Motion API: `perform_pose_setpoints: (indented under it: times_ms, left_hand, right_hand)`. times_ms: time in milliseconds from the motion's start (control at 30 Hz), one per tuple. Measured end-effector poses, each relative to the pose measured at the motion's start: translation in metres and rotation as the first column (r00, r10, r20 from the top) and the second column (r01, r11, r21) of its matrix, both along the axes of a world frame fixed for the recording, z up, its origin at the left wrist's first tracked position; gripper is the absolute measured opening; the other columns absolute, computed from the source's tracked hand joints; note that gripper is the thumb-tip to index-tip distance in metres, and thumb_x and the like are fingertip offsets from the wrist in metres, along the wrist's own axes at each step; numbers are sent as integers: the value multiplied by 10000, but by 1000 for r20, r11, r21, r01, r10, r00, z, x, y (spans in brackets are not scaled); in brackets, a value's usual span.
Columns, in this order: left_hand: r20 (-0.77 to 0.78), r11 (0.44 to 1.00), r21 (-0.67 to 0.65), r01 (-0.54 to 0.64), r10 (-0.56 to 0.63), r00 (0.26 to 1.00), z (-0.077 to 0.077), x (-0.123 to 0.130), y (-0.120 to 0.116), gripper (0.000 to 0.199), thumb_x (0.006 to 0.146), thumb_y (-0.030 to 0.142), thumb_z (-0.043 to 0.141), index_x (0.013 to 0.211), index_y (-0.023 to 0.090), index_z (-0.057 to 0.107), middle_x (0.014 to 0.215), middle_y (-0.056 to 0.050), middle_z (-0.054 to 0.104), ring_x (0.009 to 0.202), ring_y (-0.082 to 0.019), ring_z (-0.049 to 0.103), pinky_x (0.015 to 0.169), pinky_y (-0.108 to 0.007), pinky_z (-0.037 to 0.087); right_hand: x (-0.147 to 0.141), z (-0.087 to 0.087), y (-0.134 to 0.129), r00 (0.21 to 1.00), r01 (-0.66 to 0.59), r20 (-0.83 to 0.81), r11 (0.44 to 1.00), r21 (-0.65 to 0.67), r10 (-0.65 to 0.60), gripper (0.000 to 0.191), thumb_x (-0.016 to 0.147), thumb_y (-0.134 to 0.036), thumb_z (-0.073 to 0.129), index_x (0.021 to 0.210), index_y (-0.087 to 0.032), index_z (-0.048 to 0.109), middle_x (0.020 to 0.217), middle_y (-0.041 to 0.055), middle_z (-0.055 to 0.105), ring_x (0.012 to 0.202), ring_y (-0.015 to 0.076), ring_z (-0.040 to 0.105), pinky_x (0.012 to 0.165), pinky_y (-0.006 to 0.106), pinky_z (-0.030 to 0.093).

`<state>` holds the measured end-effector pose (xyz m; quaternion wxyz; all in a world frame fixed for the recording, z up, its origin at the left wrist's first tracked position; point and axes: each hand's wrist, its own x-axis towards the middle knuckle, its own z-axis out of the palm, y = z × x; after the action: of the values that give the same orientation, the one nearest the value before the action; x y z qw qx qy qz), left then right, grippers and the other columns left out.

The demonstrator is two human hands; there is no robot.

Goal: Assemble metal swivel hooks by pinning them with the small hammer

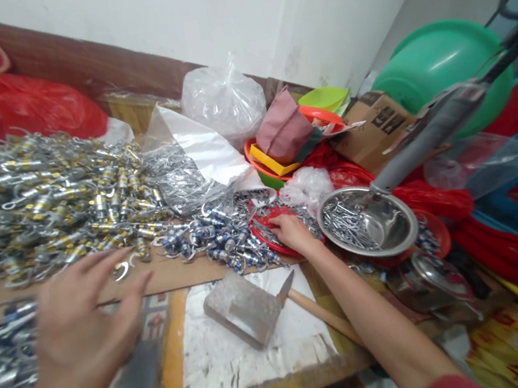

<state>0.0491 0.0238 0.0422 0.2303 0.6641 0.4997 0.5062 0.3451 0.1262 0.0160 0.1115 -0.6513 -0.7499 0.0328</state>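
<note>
My left hand (81, 316) is raised at the left, thumb and fingers apart. Just past its fingertips, a small silver hook-shaped piece (121, 270) lies at the edge of a large heap of silver and yellow metal fittings (51, 196). My right hand (291, 231) reaches into a red dish (266, 236) of small metal parts, its fingers bent together; what they pinch, if anything, is hidden. Left of the dish sits a pile of blue and silver fittings (226, 236). A metal block (246, 309) rests on white paper (218, 366), with a hammer (324, 315) beside it.
A steel bowl (405, 222) of metal pins stands right of the dish, below a grey tool (427, 132) hanging in from the upper right. More blue fittings (1, 376) lie at the lower left. Behind are plastic bags (223, 100), a carton (372, 129) and a green basin (447, 70).
</note>
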Motion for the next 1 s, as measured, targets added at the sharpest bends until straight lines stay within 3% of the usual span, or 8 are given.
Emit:
perform_pose_setpoints:
  times_ms: [33, 67, 133, 333, 567, 700, 867, 1000]
  left_hand:
    - [-114, 987, 97, -132, 143, 983, 1, 11, 7, 239, 750, 353, 533, 945, 250, 625, 849, 26, 680, 998, -258, 557, 771, -403, 411]
    - [-243, 990, 108, -91, 115, 963, 1, 25, 15, 218, 754, 344, 533, 882, 214, 653, 861, -26, 679, 912, -245, 586, 788, -399, 425]
    - [-425, 985, 5, 171, -153, 892, 0, 54, 36, 201, 785, 284, 496, 841, 206, 672, 832, -58, 687, 820, -210, 613, 746, -345, 461]
    - [-599, 872, -148, 467, -455, 659, -5, 127, 79, 85, 740, 215, 599, 781, 174, 661, 803, -56, 671, 803, -196, 611, 742, -344, 468]
    - [-717, 764, -202, 613, -542, 439, -17, 171, 73, 291, 823, 288, 517, 1082, 156, 530, 1103, -83, 569, 921, -199, 577, 774, -409, 482]
    - [-707, 768, -142, 624, -520, 479, -16, 167, 72, 212, 800, 262, 547, 967, 137, 585, 1008, -71, 605, 927, -210, 570, 801, -429, 456]
    - [-561, 802, -21, 597, -504, 657, 4, 135, 62, 192, 770, 164, 509, 933, 154, 610, 929, -72, 613, 856, -185, 581, 756, -326, 463]
    - [-411, 845, 30, 534, -477, 777, 8, 106, 33, 305, 751, 189, 533, 1053, 155, 509, 935, -59, 610, 830, -165, 580, 720, -287, 475]
  right_hand:
    - [-5, 0, 7, 1000, -2, 29, 1000, -30, 3, 203, 766, -119, 527, 876, -187, 684, 845, 81, 674, 847, 199, 606, 757, 285, 430]
    - [-9, -1, 11, 999, -2, 54, 999, -52, 5, 212, 760, -99, 521, 868, -177, 685, 834, 94, 674, 849, 209, 606, 757, 296, 427]
    - [-15, -2, 14, 996, 0, 94, 997, -78, 7, 228, 768, -73, 489, 878, -139, 677, 867, 128, 663, 884, 225, 595, 775, 324, 419]
    - [-9, -9, 14, 996, -24, 79, 995, -95, 32, 209, 750, -141, 545, 926, -151, 658, 934, 115, 622, 901, 212, 571, 782, 288, 411]
    - [10, -20, 12, 980, -59, -190, 998, 16, 61, 235, 756, -119, 511, 938, -166, 654, 849, 66, 605, 809, 169, 567, 742, 262, 426]
    - [14, -16, -6, 901, 33, -433, 988, 153, 37, 159, 775, -163, 509, 857, -172, 644, 877, 48, 626, 850, 159, 564, 822, 284, 416]
    - [-2, -4, -54, 711, 197, -703, 956, 216, 12, 232, 826, -330, 458, 904, -143, 572, 862, 70, 639, 777, 158, 601, 723, 291, 479]
    - [-27, 6, -98, 263, 157, -965, 987, 44, 1, 167, 773, -327, 556, 821, -168, 570, 736, 19, 642, 615, 126, 602, 587, 254, 493]
